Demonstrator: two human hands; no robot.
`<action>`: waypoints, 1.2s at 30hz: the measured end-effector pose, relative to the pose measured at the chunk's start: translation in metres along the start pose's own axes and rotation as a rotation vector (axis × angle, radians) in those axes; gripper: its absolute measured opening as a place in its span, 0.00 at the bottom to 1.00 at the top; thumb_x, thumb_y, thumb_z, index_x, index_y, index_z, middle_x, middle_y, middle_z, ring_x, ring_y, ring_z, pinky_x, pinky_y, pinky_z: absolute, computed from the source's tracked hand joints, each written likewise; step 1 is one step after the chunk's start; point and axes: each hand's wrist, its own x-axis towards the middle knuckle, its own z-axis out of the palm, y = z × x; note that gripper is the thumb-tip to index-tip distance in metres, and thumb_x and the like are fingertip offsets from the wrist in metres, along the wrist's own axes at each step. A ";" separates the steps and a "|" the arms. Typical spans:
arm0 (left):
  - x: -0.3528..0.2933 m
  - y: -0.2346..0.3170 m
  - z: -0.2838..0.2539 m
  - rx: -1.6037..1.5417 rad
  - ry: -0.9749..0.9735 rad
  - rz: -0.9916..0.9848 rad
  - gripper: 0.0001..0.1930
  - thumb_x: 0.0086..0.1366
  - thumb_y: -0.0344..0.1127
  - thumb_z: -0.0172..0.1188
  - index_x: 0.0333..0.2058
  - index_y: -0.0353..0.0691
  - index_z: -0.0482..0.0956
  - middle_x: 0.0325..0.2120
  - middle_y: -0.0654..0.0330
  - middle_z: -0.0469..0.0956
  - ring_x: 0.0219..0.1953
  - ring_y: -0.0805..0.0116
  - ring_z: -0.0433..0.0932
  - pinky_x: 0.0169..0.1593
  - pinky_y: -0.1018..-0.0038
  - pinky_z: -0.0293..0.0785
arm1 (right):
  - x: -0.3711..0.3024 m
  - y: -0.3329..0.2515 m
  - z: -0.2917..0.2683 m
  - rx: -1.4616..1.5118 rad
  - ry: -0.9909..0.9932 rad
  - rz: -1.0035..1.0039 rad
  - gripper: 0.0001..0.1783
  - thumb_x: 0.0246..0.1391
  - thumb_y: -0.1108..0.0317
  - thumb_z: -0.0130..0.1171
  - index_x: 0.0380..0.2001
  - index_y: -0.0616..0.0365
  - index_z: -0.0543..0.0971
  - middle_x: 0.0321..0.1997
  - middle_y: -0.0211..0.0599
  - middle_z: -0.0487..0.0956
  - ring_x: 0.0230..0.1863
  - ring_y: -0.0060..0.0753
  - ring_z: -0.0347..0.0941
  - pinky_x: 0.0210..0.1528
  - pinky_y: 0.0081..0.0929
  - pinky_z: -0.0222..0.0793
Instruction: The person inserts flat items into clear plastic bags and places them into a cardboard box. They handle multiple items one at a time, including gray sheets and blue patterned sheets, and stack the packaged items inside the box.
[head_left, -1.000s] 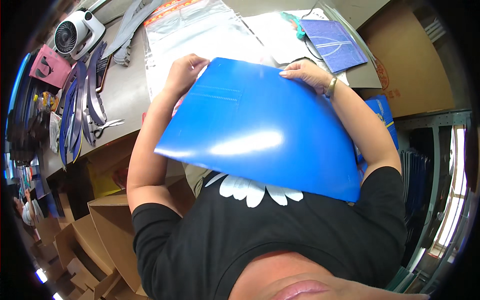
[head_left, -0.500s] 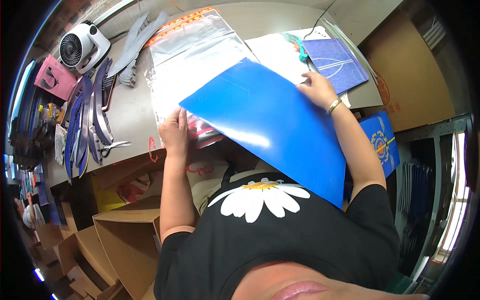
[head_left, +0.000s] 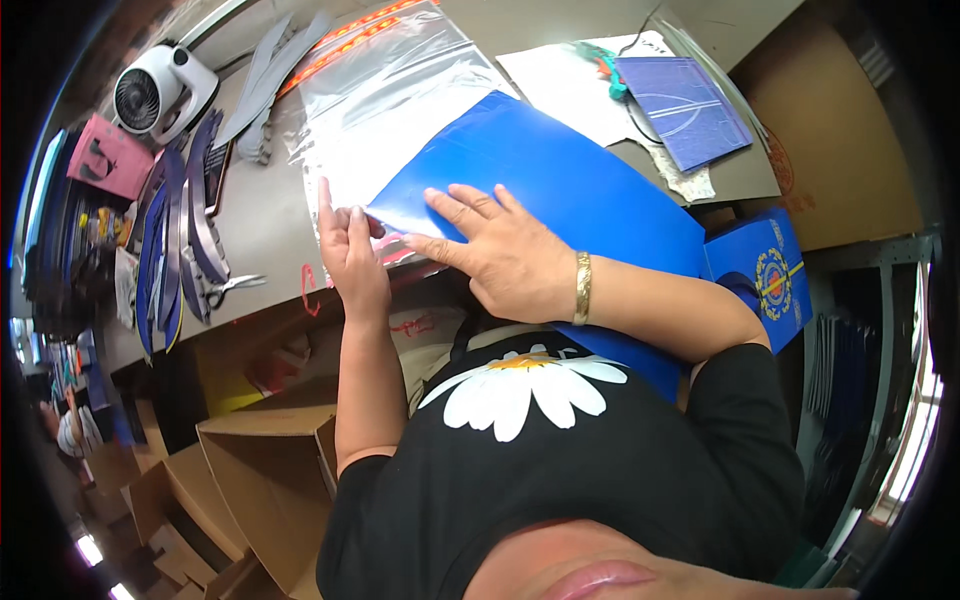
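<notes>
A large glossy blue plastic sheet (head_left: 560,165) lies slanted across the table's front edge and down over my lap. My left hand (head_left: 352,255) is at its left corner, thumb and curled fingers closed there and the index finger raised. Flat on the sheet near that corner rests my right hand (head_left: 505,255), fingers spread, a gold bracelet on the wrist. Partly under the sheet is a stack of clear plastic bags (head_left: 390,100) with orange-red printed strips.
At the left stand a white fan (head_left: 160,90), a pink bag (head_left: 112,160), curved dark strips (head_left: 170,250) and scissors (head_left: 237,287). A blue denim-look panel (head_left: 685,110) lies at the far right. Cardboard boxes (head_left: 265,480) sit below left, a blue printed box (head_left: 765,275) right.
My right hand has left the sheet's far right edge and come left onto its surface near the left corner. The sheet lies flatter, and my left index finger is now raised.
</notes>
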 end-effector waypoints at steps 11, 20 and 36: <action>-0.013 -0.002 0.016 0.438 -0.067 0.370 0.35 0.66 0.22 0.47 0.67 0.35 0.42 0.23 0.65 0.71 0.27 0.78 0.68 0.36 0.81 0.67 | 0.032 0.006 0.016 -0.064 0.235 0.035 0.24 0.46 0.72 0.54 0.51 0.58 0.72 0.59 0.54 0.66 0.58 0.52 0.64 0.57 0.46 0.63; 0.036 -0.056 0.003 -0.373 -0.021 -0.447 0.11 0.68 0.36 0.52 0.43 0.36 0.70 0.35 0.58 0.74 0.34 0.70 0.75 0.35 0.72 0.75 | 0.051 0.001 0.068 -0.164 0.266 0.016 0.29 0.43 0.64 0.59 0.50 0.64 0.69 0.57 0.54 0.67 0.59 0.49 0.63 0.62 0.43 0.56; 0.139 0.007 -0.076 -0.489 -0.366 -0.409 0.14 0.68 0.37 0.52 0.47 0.34 0.74 0.41 0.57 0.79 0.42 0.65 0.78 0.48 0.68 0.76 | -0.009 0.141 -0.073 0.877 0.506 0.791 0.26 0.61 0.49 0.49 0.47 0.63 0.76 0.38 0.35 0.80 0.36 0.32 0.75 0.39 0.29 0.71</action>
